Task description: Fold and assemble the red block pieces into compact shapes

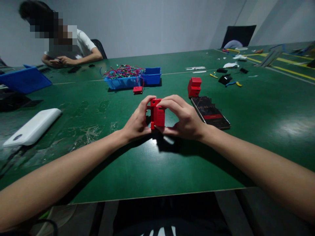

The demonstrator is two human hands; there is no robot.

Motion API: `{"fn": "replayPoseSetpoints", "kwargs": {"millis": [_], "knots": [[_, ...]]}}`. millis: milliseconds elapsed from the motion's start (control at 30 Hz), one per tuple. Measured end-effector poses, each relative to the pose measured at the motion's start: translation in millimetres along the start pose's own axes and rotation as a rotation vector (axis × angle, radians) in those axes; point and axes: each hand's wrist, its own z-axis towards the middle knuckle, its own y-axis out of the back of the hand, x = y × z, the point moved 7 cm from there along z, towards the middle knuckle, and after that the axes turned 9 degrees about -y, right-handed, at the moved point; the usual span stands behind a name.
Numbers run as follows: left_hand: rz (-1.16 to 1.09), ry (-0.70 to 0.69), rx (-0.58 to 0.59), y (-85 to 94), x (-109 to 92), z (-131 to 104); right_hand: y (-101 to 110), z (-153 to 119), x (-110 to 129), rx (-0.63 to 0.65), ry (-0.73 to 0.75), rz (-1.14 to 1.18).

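Just above the green table, both hands meet at a red plastic housing in the middle of the head view. My left hand (137, 118) is closed on its left part, a red frame (152, 115), with fingers at the top and bottom. In my right hand (185, 118), thumb and fingers pinch a red block (160, 117) with small printed marks. The block sits against or partly inside the frame; I cannot tell whether they are joined. A similar red housing (194, 87) stands upright behind my right hand, beside a phone (212, 113) showing a timer.
A blue bin (123, 83) heaped with coloured wires stands beyond my hands, next to another blue bin (152, 76) and a small red block (138, 90). A white power bank (33, 127) lies left; pliers (233, 84) lie right. Another person (83, 42) sits across the table (137, 170).
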Motion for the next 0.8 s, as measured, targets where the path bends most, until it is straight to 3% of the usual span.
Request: {"fn": "replayPoseSetpoints", "kwargs": {"millis": [800], "knots": [[-0.035, 0.026, 0.013, 0.5, 2.7, -0.1, -4.5, 0.0, -7.6, 0.027, -0.061, 0.047]]}}
